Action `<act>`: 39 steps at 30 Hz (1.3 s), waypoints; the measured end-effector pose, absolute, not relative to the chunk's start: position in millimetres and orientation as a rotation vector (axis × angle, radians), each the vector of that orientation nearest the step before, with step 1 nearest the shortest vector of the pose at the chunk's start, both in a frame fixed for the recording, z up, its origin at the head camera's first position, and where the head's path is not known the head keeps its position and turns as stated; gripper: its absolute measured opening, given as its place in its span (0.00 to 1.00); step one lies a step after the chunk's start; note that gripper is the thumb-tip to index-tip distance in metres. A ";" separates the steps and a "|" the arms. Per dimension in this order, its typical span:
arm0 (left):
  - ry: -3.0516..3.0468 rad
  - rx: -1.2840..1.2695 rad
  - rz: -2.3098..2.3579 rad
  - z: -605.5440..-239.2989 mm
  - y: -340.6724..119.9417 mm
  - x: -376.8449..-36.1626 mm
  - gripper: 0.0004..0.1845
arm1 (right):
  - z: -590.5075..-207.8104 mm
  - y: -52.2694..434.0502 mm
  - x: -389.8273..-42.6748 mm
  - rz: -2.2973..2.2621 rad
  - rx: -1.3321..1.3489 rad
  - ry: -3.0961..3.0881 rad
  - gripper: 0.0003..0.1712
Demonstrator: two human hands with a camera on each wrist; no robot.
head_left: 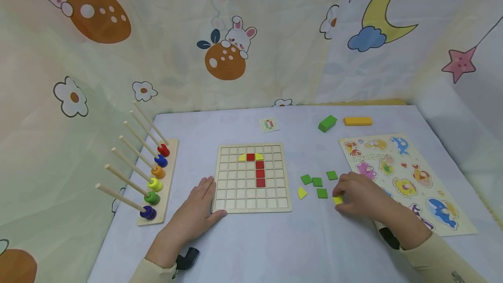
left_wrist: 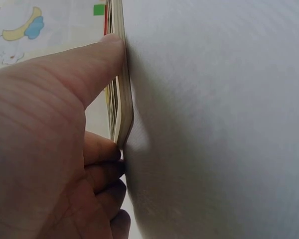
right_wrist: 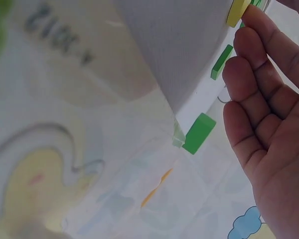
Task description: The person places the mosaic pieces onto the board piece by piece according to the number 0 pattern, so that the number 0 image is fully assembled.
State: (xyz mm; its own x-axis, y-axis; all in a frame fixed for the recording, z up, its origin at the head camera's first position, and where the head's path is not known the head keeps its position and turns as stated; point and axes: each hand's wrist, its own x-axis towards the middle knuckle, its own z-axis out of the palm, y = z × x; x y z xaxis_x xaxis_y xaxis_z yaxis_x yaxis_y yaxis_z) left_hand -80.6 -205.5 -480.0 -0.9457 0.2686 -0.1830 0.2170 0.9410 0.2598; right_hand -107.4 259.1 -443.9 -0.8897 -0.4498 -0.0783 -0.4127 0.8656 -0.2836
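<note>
Here the left hand point(head_left: 196, 211) lies flat on the table point(head_left: 275, 248) at the near left corner of the wooden grid board point(head_left: 252, 177); its fingers point(left_wrist: 102, 162) are fairly straight and press against the board's edge, the thumb along the near side, gripping nothing. The board carries a column of red tiles point(head_left: 260, 172) topped by two yellow curved pieces point(head_left: 250, 157). To the right of the board, the right hand point(head_left: 359, 195) rests on the table with its fingertips point(right_wrist: 249, 30) touching a small yellow tile point(head_left: 337, 200); whether they pinch it or merely touch it cannot be told. Just left of that hand lie four green square tiles point(head_left: 317, 182) and a yellow curved piece point(head_left: 301, 193); beyond the hand lies an animal peg puzzle point(head_left: 408, 178); a ring-and-rod rack point(head_left: 155, 178) stands at the far left.
</note>
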 end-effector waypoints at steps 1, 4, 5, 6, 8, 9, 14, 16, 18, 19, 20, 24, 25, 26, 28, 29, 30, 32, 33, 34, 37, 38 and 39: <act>2.879 0.367 0.350 -479.9 -205.5 -80.6 0.54 | -444.3 259.1 -107.4 -0.393 -0.676 2.898 0.12; 2.879 0.368 0.349 -479.2 -205.4 -80.2 0.54 | -445.2 258.9 -107.0 -0.395 -0.680 2.904 0.11; 2.879 0.368 0.347 -478.9 -205.4 -80.1 0.54 | -445.5 258.8 -106.8 -0.393 -0.678 2.905 0.11; 2.879 0.367 0.346 -478.7 -205.4 -80.0 0.54 | -445.6 258.6 -106.6 -0.393 -0.676 2.906 0.11; 2.878 0.369 0.346 -478.0 -205.2 -79.8 0.54 | -445.6 257.9 -106.1 -0.387 -0.674 2.912 0.11; 2.878 0.369 0.346 -477.6 -205.2 -79.7 0.54 | -445.6 257.5 -105.9 -0.385 -0.674 2.912 0.11; 2.888 0.373 0.352 -476.1 -204.5 -79.3 0.54 | -445.8 255.6 -105.9 -0.377 -0.680 2.916 0.11; 2.891 0.374 0.355 -476.2 -204.3 -79.2 0.54 | -445.6 254.9 -106.7 -0.374 -0.677 2.921 0.11; 2.889 0.371 0.358 -476.5 -204.3 -79.3 0.54 | -444.9 254.3 -107.9 -0.372 -0.672 2.926 0.11; 2.886 0.370 0.357 -476.7 -204.2 -79.4 0.54 | -444.5 253.9 -108.6 -0.371 -0.670 2.929 0.11; 2.881 0.367 0.356 -476.6 -204.2 -79.5 0.54 | -443.9 253.5 -109.4 -0.370 -0.667 2.932 0.11; 2.876 0.369 0.352 -477.1 -205.0 -79.6 0.54 | -441.0 251.3 -112.7 -0.387 -0.677 2.953 0.11; 2.877 0.371 0.352 -477.2 -205.2 -79.5 0.54 | -440.2 250.5 -113.8 -0.399 -0.692 2.960 0.11; 2.877 0.373 0.351 -477.3 -205.4 -79.6 0.54 | -439.5 249.7 -115.1 -0.408 -0.708 2.967 0.11; 2.877 0.373 0.350 -477.5 -205.6 -79.7 0.54 | -438.1 247.9 -117.5 -0.430 -0.744 2.978 0.10; 2.877 0.373 0.353 -477.4 -205.5 -79.8 0.54 | -437.7 246.9 -118.8 -0.433 -0.763 2.985 0.10; 2.878 0.373 0.354 -477.5 -205.4 -79.9 0.54 | -437.1 245.7 -119.8 -0.442 -0.782 2.990 0.10; 2.879 0.372 0.355 -477.3 -205.1 -79.9 0.54 | -436.3 242.8 -121.8 -0.445 -0.800 2.999 0.10; 2.879 0.369 0.354 -477.3 -204.9 -79.9 0.54 | -435.8 241.1 -122.6 -0.447 -0.804 3.000 0.10; 2.880 0.367 0.353 -477.4 -204.8 -79.9 0.54 | -435.2 239.2 -123.3 -0.449 -0.806 3.000 0.10; 2.882 0.368 0.348 -477.4 -204.4 -79.8 0.54 | -432.3 233.1 -125.4 -0.447 -0.801 3.000 0.10; 2.883 0.367 0.346 -477.6 -204.5 -79.9 0.54 | -431.0 231.0 -126.1 -0.452 -0.806 2.997 0.10; 2.882 0.368 0.348 -477.6 -204.5 -79.9 0.54 | -429.6 228.9 -126.8 -0.457 -0.811 2.993 0.10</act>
